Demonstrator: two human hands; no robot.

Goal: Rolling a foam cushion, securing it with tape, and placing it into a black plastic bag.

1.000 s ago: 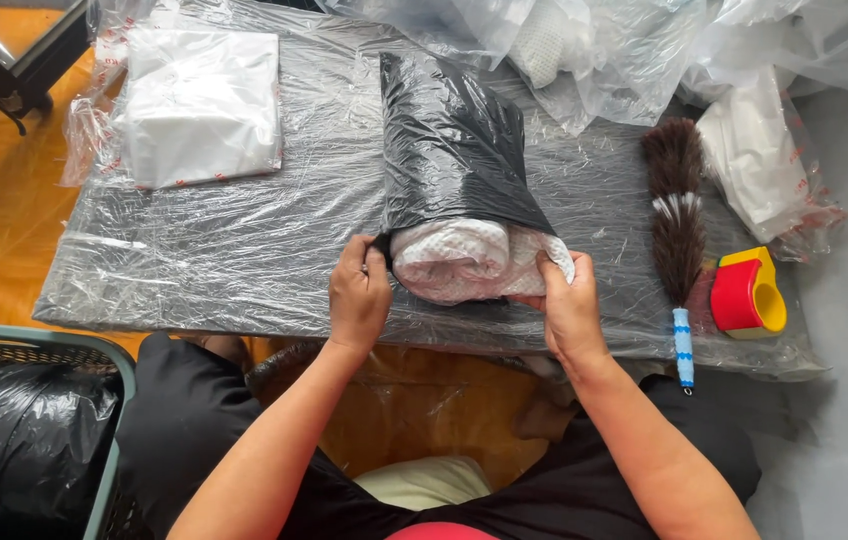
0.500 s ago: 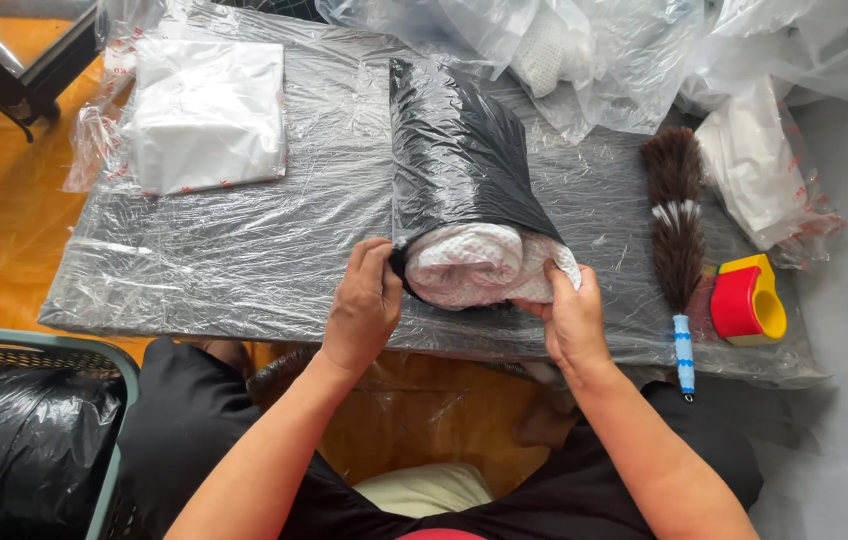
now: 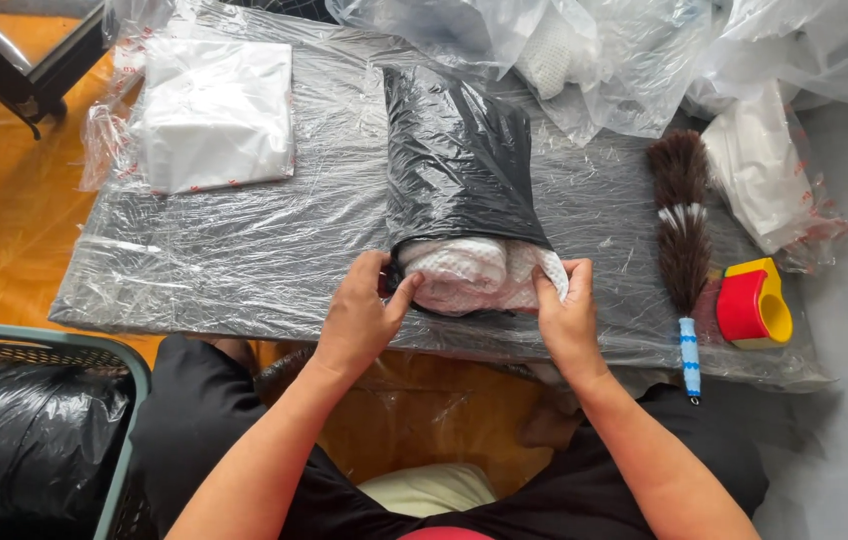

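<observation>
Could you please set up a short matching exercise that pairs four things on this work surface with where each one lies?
Things:
1. black bag
2. feather duster
3. tape dispenser
4. flat white packet

Places:
A. far left of the wrapped board
B. between the left hand and right hand, white bundle showing at its mouth
C. right edge, beside the duster's handle
D. right of the bag, handle toward the person

Pairs: 1-B, 2-D, 3-C, 4-A

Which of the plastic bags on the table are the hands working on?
The black bag in the middle, its open end gripped by left hand and right hand. The clear bags lie untouched further away.
</observation>
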